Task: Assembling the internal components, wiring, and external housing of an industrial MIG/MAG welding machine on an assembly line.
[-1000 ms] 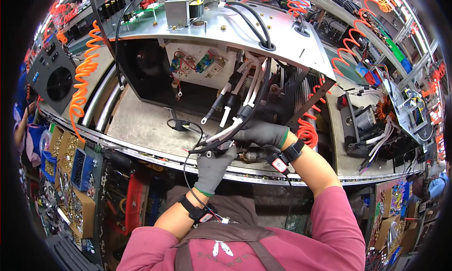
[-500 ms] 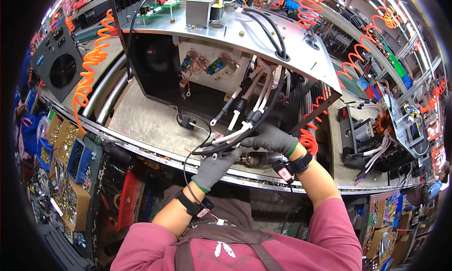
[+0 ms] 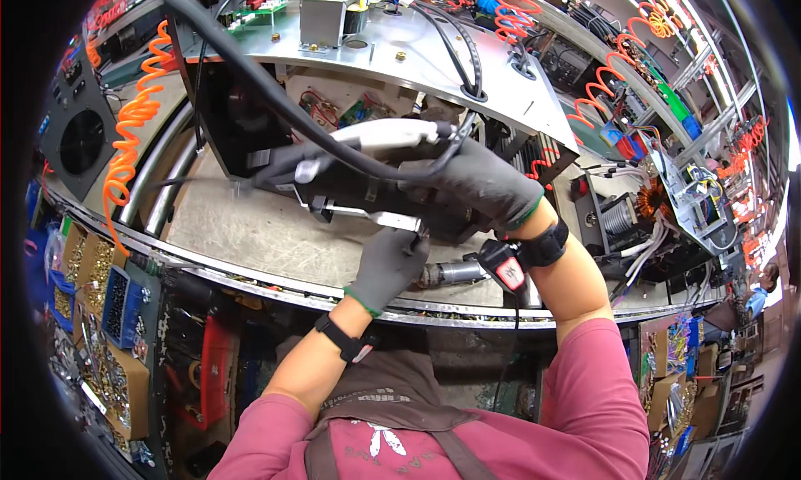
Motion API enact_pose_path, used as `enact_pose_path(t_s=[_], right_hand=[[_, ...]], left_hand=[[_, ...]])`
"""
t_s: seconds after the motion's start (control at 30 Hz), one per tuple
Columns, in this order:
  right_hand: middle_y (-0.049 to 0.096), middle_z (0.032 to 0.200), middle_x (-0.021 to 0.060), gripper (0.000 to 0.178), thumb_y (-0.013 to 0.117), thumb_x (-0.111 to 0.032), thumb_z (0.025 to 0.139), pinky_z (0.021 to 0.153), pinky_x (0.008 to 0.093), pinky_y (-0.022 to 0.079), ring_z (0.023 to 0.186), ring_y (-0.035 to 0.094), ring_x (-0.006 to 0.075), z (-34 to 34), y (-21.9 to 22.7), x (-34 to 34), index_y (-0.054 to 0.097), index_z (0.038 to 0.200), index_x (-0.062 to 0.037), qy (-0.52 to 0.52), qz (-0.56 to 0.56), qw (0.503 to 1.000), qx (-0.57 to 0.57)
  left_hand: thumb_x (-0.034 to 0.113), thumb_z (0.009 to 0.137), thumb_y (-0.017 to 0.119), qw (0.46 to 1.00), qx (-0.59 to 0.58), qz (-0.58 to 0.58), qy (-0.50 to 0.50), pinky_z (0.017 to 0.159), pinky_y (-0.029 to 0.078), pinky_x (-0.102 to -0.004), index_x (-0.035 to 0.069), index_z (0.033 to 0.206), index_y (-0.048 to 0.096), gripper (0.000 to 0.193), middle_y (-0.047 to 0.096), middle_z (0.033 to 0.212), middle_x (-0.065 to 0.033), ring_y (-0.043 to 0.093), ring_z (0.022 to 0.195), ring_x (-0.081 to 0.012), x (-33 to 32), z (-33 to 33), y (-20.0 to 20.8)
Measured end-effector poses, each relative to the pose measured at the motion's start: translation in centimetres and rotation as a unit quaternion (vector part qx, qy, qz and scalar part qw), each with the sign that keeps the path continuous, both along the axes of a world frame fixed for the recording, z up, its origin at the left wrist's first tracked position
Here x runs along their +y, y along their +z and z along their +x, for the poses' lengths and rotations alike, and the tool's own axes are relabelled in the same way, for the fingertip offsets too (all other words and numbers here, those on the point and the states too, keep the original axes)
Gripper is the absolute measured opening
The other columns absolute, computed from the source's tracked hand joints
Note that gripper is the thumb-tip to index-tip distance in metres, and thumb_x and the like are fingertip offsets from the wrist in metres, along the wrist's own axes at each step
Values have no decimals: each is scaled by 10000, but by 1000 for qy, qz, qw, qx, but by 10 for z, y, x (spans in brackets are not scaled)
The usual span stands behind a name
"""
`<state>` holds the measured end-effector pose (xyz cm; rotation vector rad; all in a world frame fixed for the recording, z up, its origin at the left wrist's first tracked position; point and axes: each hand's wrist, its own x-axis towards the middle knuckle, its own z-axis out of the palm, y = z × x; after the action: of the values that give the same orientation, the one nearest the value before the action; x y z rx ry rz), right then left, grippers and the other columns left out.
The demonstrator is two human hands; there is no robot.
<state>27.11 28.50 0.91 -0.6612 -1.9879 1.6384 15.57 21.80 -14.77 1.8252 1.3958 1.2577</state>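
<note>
In grey gloves, both hands work in front of a large open metal cabinet. My right hand is closed around a bundle of thick cables, some white-sleeved and some black, lifted at the cabinet's opening and partly blurred. One black cable arches up across the cabinet's front. Lower down, my left hand pinches the white end of a thin lead. A small black block sits at the lead's other end. Below my right hand, a cylindrical metal tool lies by the bench edge.
Orange coiled hoses hang at the left. Boxes of brass fittings and a blue bin of dark screws stand at lower left. Another partly built unit is on the bench at right. A black fan panel stands far left.
My right hand has raised the cables, swinging them up and left across the cabinet's opening. My left hand has moved slightly up and right, now at the white end of the thin lead.
</note>
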Motion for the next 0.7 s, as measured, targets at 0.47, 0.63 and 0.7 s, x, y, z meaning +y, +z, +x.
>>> enact_pose_path(t_s=[0.47,0.63,0.7], right_hand=[[653,953,206,321,598,-273,767,775,388,502,863,634,331,13,-30,39,655,960,-22,-13,252,813,-525],[660,965,203,342,558,-296,784,775,402,512,886,649,329,4,-35,40,664,970,-30,11,382,761,-524],[662,945,204,326,551,-287,780,732,416,521,843,659,322,7,-37,42,674,934,-26,-7,286,762,-581]], left_hand=[[258,776,591,978,188,-78,-35,875,469,-399,1,1006,646,350,630,1018,-221,603,975,-341,60,64,-10],[461,810,575,959,272,-79,-22,827,470,-410,70,952,677,428,663,953,-165,623,906,-315,73,70,-31],[449,809,589,977,209,-48,-5,829,471,-401,64,970,673,426,663,967,-167,627,904,-316,75,71,-34]])
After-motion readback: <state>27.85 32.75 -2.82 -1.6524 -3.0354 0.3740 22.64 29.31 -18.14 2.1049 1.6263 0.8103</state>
